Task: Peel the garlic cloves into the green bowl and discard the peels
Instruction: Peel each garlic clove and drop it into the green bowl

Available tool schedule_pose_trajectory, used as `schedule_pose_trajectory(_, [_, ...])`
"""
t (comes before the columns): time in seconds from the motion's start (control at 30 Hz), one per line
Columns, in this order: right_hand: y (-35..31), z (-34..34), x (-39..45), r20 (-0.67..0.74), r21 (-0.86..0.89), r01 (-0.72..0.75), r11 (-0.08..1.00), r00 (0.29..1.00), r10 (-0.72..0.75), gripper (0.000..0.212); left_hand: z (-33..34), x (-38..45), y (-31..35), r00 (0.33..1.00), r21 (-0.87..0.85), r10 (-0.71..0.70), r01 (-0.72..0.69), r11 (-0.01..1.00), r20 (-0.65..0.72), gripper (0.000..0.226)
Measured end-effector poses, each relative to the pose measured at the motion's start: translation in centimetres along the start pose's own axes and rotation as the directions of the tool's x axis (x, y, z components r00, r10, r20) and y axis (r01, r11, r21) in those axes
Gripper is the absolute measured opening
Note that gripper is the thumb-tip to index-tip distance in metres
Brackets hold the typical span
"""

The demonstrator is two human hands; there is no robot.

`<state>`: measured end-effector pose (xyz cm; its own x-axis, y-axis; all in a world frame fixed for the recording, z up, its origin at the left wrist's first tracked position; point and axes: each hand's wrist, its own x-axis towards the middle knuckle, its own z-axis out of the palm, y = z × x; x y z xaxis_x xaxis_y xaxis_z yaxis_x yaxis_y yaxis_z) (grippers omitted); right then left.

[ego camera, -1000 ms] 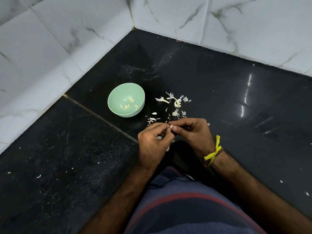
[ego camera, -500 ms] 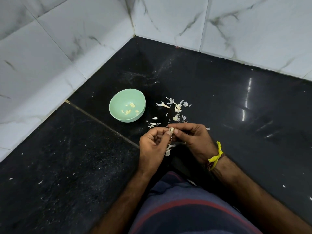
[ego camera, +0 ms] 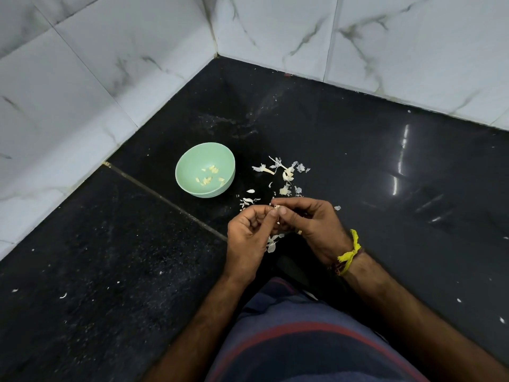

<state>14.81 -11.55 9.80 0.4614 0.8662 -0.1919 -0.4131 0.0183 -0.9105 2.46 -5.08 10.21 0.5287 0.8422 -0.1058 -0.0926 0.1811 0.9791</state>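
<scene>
The work surface was a polished black stone floor (ego camera: 358, 150) with one pale joint line (ego camera: 165, 201) running diagonally, bounded on two sides by white marble-look wall tiles (ego camera: 82, 86) that met in a corner beyond the bowl. Dust and pale specks lay across the stone. Open floor extended to the right and to the near left; the walls closed off the far and left sides.

One green bowl (ego camera: 192, 190) stood upright near the left wall, holding roughly seven or eight peeled cloves (ego camera: 210, 176). A scatter of peels (ego camera: 283, 176) lay just right of the bowl, too many and too small to count.

The left hand (ego camera: 249, 234) and right hand (ego camera: 314, 226) met fingertip to fingertip, both pinching one small garlic clove (ego camera: 276, 207) above the floor. A yellow thread (ego camera: 349, 253) circled the right wrist.
</scene>
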Motion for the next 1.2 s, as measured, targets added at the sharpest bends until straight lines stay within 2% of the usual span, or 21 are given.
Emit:
schedule_pose_trajectory(0.1, [-0.3,0.1,0.1,-0.060,-0.053,0.016,0.998,0.998,-0.019,0.030,-0.1,0.2,-0.2,1.000,0.034,-0.001,0.001,0.999,-0.014,0.010])
schedule_pose_trajectory(0.33, [0.0,0.2,0.1,-0.069,-0.060,0.021,0.998,0.997,-0.026,0.028,0.2,0.1,-0.2,1.000,0.046,-0.005,0.005,0.999,-0.015,0.009])
schedule_pose_trajectory(0.53, [0.0,0.3,0.0,-0.105,-0.162,0.070,0.984,0.991,-0.088,0.014,0.4,0.3,-0.8,0.997,0.148,0.013,-0.001,0.989,-0.082,0.007])
schedule_pose_trajectory(0.63, [0.1,0.5,-0.1,-0.117,-0.219,0.102,0.970,0.985,-0.130,0.013,0.3,0.6,-1.1,0.991,0.188,0.044,-0.020,0.982,-0.125,0.007])
schedule_pose_trajectory(0.93, [0.3,0.6,0.0,-0.143,-0.092,0.087,0.992,0.985,-0.099,0.011,-0.2,0.9,-1.9,0.982,0.134,0.044,-0.019,0.991,-0.185,0.012])
schedule_pose_trajectory(1.1, [0.5,0.2,0.1,-0.147,-0.045,0.043,0.998,0.988,-0.050,0.012,-0.4,0.9,-2.1,0.973,0.196,0.095,-0.053,0.979,-0.209,0.005])
schedule_pose_trajectory(1.2, [0.6,0.0,0.2,-0.169,-0.059,0.020,0.998,0.985,-0.029,0.012,-1.1,1.3,-2.9,0.960,0.332,0.162,-0.080,0.940,-0.227,0.005])
